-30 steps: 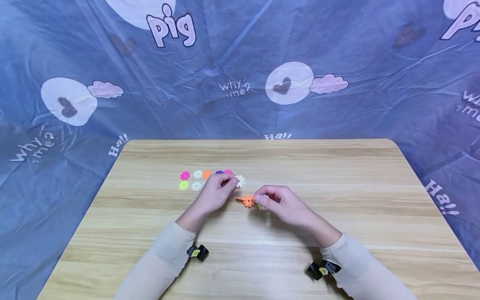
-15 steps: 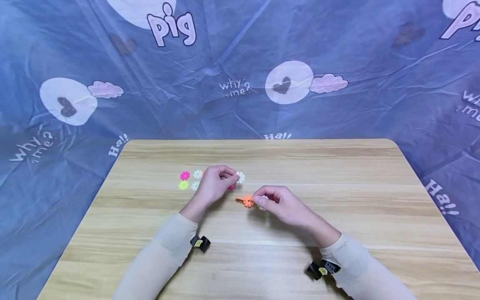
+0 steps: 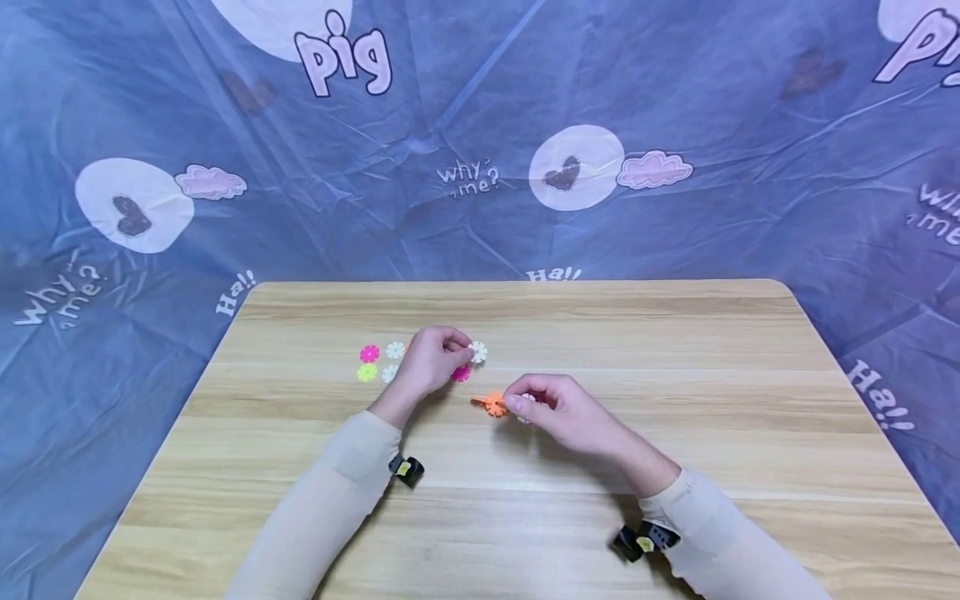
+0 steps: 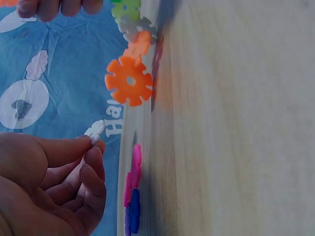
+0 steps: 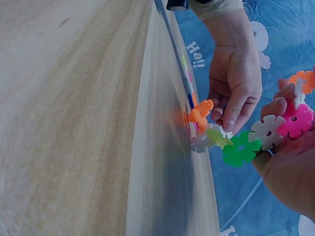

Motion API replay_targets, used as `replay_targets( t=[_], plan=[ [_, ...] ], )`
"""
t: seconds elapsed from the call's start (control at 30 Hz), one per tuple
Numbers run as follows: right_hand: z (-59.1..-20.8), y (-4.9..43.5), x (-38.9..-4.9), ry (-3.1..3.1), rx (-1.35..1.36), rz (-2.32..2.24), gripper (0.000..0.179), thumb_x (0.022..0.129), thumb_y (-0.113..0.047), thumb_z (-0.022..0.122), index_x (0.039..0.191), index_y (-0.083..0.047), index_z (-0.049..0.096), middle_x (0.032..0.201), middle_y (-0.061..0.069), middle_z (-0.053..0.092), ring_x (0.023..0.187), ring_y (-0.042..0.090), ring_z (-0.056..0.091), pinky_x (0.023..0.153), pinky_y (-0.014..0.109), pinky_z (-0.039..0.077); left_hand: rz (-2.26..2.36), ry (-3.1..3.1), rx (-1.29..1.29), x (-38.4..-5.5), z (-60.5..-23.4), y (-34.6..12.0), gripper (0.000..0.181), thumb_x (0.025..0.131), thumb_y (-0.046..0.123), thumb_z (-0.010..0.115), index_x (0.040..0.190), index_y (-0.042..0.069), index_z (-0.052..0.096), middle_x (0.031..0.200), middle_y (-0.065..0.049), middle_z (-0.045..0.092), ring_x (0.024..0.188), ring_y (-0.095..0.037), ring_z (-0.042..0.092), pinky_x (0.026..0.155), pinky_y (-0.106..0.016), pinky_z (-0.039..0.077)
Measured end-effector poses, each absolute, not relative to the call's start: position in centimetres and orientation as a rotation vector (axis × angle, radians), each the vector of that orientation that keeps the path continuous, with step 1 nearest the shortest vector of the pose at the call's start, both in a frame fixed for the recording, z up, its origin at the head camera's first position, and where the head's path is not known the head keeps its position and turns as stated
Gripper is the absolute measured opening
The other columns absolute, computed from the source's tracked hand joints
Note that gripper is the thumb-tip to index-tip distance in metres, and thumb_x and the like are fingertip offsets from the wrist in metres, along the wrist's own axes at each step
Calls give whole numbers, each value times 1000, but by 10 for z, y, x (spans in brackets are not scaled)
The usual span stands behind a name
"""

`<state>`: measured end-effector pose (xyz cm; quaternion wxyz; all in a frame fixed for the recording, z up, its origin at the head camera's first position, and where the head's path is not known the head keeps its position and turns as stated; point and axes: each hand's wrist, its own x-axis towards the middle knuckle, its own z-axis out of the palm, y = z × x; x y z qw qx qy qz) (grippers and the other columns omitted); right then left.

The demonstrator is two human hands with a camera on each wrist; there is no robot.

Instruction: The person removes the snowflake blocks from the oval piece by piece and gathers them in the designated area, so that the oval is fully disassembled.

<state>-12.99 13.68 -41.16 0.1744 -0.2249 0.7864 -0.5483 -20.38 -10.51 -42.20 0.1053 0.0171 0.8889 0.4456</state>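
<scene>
One blue cloth [image 3: 420, 100], printed with white words and pale clouds, spreads behind the far edge of a wooden table [image 3: 525, 525], from ten o'clock through twelve to two. Two pale sleeves reach in over the wood: the left sleeve [image 3: 315, 508] from seven o'clock, the right sleeve [image 3: 727, 533] from five, each with a small black camera at its wrist.

The right hand [image 3: 566, 408] is near the middle, thumb and fingers curled and clamped on a chain [image 5: 241, 149] of slotted discs. The chain is up off the wood, its orange end [image 3: 493, 406] toward nine o'clock of that hand; beyond the orange I see white, lime, green, white and pink pieces. Exactly which piece the fingertips press, I cannot tell.

At ten o'clock from it, the left hand [image 3: 431, 358] pinches a white disc [image 3: 479, 352] between thumb and forefinger, its other fingers curled in. The disc juts toward three o'clock, raised and apart from the chain.

A pink disc [image 3: 461, 373] shows just by that hand at four o'clock. Some loose discs [image 3: 369, 353], pink, white and lime, lie at nine, partly hidden by the hand.
</scene>
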Motion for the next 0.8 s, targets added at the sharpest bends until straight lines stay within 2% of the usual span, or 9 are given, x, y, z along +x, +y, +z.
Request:
replay_targets(
  t=[0.4,0.6,0.8],
  plan=[
    [-413,137,-130,2221,-644,-1556,27,110,-23,62,115,-1,76,94,17,68,78,12,56,68,24,48,1150,2735,114,-214,-431,-101,11,96,11,80,104,4,80,93,-9,80,81,-17,72,81,-34,61],
    [-413,137,-130,2221,-656,-1559,26,110,-22,62,115,0,76,97,19,69,78,11,56,69,24,49,1106,2765,102,-218,-433,-98,11,96,11,79,105,4,79,95,-9,79,85,-20,73,86,-38,63],
    [-413,137,-129,2232,-646,-1551,26,110,-22,62,114,-1,76,100,20,71,81,12,58,72,25,50,1055,2829,102,-222,-435,-98,10,94,10,81,103,5,79,91,-8,78,81,-20,71,86,-39,61]
  ],
)
